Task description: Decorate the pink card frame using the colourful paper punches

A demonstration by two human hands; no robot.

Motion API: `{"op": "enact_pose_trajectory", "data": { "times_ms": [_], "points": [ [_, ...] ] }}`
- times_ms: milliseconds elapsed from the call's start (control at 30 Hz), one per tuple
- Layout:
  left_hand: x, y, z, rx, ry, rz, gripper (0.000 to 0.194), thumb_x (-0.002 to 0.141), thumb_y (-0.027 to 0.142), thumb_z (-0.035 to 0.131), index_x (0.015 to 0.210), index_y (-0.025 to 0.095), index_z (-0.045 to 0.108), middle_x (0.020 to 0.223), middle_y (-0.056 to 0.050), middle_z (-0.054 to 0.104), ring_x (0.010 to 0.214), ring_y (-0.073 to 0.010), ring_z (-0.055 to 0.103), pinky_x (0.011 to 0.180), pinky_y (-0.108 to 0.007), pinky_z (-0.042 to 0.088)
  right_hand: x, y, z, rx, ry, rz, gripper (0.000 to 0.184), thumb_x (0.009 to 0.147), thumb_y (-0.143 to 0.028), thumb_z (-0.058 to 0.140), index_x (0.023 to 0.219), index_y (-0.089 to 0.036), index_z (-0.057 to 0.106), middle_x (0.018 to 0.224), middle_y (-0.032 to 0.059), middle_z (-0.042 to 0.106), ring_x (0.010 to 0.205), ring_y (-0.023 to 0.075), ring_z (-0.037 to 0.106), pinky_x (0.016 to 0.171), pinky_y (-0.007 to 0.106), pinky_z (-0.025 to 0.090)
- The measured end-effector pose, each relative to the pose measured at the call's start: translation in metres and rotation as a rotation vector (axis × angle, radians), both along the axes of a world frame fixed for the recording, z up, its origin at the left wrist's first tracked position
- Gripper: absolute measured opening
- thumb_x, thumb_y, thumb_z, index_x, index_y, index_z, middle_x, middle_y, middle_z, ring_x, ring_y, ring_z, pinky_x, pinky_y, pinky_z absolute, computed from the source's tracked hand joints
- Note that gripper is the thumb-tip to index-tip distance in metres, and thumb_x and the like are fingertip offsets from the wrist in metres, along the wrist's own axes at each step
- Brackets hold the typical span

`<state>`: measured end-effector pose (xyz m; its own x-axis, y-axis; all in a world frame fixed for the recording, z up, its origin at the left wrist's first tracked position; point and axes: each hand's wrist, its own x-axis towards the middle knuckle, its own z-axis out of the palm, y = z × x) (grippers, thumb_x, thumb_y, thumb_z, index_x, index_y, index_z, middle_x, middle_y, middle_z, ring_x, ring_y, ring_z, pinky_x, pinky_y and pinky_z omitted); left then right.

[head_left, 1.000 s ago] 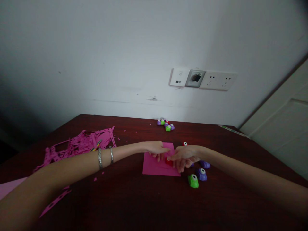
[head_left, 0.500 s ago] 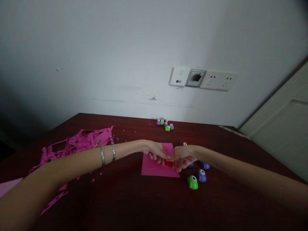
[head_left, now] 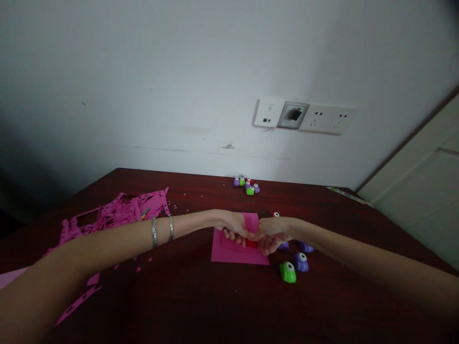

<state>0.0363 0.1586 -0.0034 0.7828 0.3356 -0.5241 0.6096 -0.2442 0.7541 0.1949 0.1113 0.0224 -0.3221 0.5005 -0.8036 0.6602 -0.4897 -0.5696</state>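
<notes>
A red craft punch [head_left: 251, 244] shows between my two hands, mostly covered by fingers, over a pink paper sheet [head_left: 229, 255]. My left hand [head_left: 234, 227] is closed on the punch's left side, thumb pointing right. From the right, my right hand [head_left: 269, 235] closes on the same punch, and the two thumbs meet on top. Whether the paper sits inside the punch's slot is hidden. Close to my right hand lie a green punch [head_left: 288, 272], a purple punch [head_left: 300, 262] and others partly behind the wrist.
Pink paper scraps [head_left: 118, 215] with punched holes pile up at the left, with a yellow-and-grey tool [head_left: 145, 213] among them. Small pink cut-outs [head_left: 138, 269] are scattered nearby. Several punches [head_left: 247, 185] stand against the wall, below the sockets [head_left: 324, 118].
Both hands keep their hold on the red punch in almost the same place. The view has shifted very slightly.
</notes>
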Motion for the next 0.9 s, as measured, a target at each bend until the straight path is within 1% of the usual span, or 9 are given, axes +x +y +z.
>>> {"op": "enact_pose_trajectory", "data": {
  "times_ms": [100,267,400,533,600,667,700,800,900],
  "points": [
    [0.002,-0.001,0.004,-0.162,0.122,0.031,0.043,0.069,0.056,0.060,0.056,0.015,0.062,0.049,0.000,0.049,0.035,-0.0039,0.030,0.033,-0.018,0.017,-0.001,-0.002,0.001,0.008,-0.015,-0.009,0.024,0.083,-0.021,0.050,0.064,-0.010,0.059,0.059,0.0057,0.063,0.056,0.0108,0.062,0.066,0.023,0.053],
    [0.003,-0.004,0.010,-0.135,0.131,0.061,0.044,0.066,0.057,0.063,0.055,0.015,0.061,0.048,0.000,0.049,0.035,-0.0036,0.031,0.034,-0.019,0.017,0.000,-0.005,0.001,0.040,-0.042,-0.008,0.027,0.083,-0.026,0.052,0.063,-0.009,0.060,0.060,0.0082,0.064,0.055,0.0114,0.061,0.063,0.023,0.053],
    [0.000,-0.009,0.021,0.062,0.067,0.057,0.042,0.065,0.054,0.064,0.054,0.014,0.059,0.049,0.001,0.052,0.038,-0.0051,0.037,0.038,-0.020,0.026,0.001,-0.013,0.000,0.159,-0.026,0.005,0.031,0.082,-0.033,0.053,0.064,-0.010,0.060,0.056,0.0058,0.062,0.049,0.0102,0.059,0.050,0.020,0.051],
    [-0.010,-0.007,0.035,0.286,-0.045,0.007,0.036,0.069,0.049,0.061,0.061,0.014,0.062,0.051,0.000,0.055,0.043,-0.0072,0.044,0.044,-0.021,0.032,-0.001,-0.025,-0.005,0.370,-0.121,0.013,0.036,0.080,-0.041,0.054,0.059,-0.012,0.056,0.052,0.0049,0.060,0.043,0.0104,0.056,0.041,0.020,0.047],
    [-0.017,-0.004,0.037,0.470,-0.117,0.013,0.028,0.068,0.041,0.064,0.067,0.014,0.064,0.057,0.000,0.058,0.050,-0.0088,0.049,0.049,-0.021,0.035,0.000,-0.032,-0.009,0.517,-0.197,0.032,0.039,0.080,-0.046,0.052,0.059,-0.013,0.055,0.051,0.0050,0.060,0.041,0.0111,0.055,0.039,0.021,0.044],
    [-0.024,-0.003,0.036,0.650,-0.142,0.043,0.019,0.066,0.033,0.066,0.070,0.014,0.065,0.064,-0.001,0.062,0.058,-0.0103,0.053,0.053,-0.021,0.035,0.002,-0.038,-0.012,0.708,-0.285,0.039,0.040,0.078,-0.051,0.051,0.065,-0.014,0.057,0.053,0.0045,0.060,0.041,0.0119,0.054,0.037,0.021,0.039],
    [-0.027,-0.003,0.033,0.705,-0.138,0.060,0.018,0.065,0.031,0.067,0.071,0.014,0.066,0.066,-0.001,0.062,0.061,-0.0107,0.054,0.054,-0.020,0.036,0.005,-0.041,-0.012,0.803,-0.314,0.040,0.040,0.077,-0.053,0.052,0.068,-0.015,0.058,0.055,0.0044,0.061,0.043,0.0124,0.054,0.037,0.021,0.037],
    [-0.033,-0.004,0.023,0.722,-0.129,0.049,0.023,0.065,0.036,0.068,0.073,0.014,0.066,0.068,-0.001,0.063,0.063,-0.0112,0.055,0.056,-0.020,0.036,0.013,-0.045,-0.010,1.001,-0.322,0.074,0.036,0.073,-0.053,0.056,0.074,-0.017,0.059,0.066,0.0048,0.063,0.053,0.0142,0.056,0.044,0.023,0.038],
    [-0.035,-0.006,0.013,0.707,-0.105,0.001,0.033,0.064,0.046,0.068,0.073,0.015,0.065,0.071,-0.002,0.063,0.063,-0.0122,0.054,0.055,-0.022,0.035,0.019,-0.046,-0.006,1.107,-0.290,0.160,0.024,0.073,-0.040,0.060,0.080,-0.017,0.060,0.077,0.0056,0.063,0.066,0.0160,0.057,0.056,0.024,0.042]
  ]
}}
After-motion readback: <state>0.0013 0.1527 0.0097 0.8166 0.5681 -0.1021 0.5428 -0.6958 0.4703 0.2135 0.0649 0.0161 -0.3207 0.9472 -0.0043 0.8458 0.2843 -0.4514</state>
